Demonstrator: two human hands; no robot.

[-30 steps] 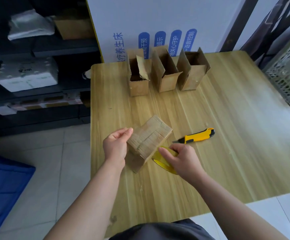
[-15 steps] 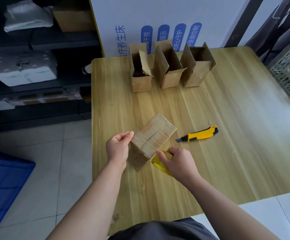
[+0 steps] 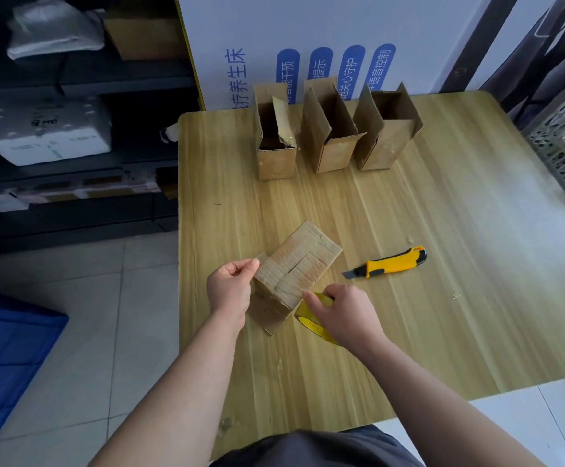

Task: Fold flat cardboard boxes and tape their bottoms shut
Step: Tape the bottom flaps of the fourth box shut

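**Box number four: bottom up, tape roll ready**

Going left to right and placing everything off the knife (image 3: 388,263), which lies on the table (image 3: 476,298) with its blade out. The left hand (image 3: 230,288) is furthest left of the knife, wrist bent, fingers curled, pinching the box (image 3: 296,264) at its left corner. The box sits between that hand and the knife, upended and tilted, folded bottom flaps facing up with a seam down the middle; can't tell if any tape is on that seam yet. The tape (image 3: 311,323) is left of the knife and a bit nearer the person, a yellow roll on edge, touching the box's near side. The right hand (image 3: 345,311) is wrapped over the roll from above, fingers curled round it, forefinger stretched toward the box's edge; its forearm comes in from the near right.

Handling, just my guess: the box is light corrugated stuff, stiff across the panels but floppy at the flaps, so it'll skate on that smooth wood unless it's pinned. I'd grab a corner or side wall like the left hand does, not lean on the middle of the flaps since they'd cave in. The tape will stick wherever it lands first, so line it up on the seam before pressing.

Way beyond the knife, at the table's far edge, three boxes (image 3: 333,143) stand upright with tops open; they look done to me.
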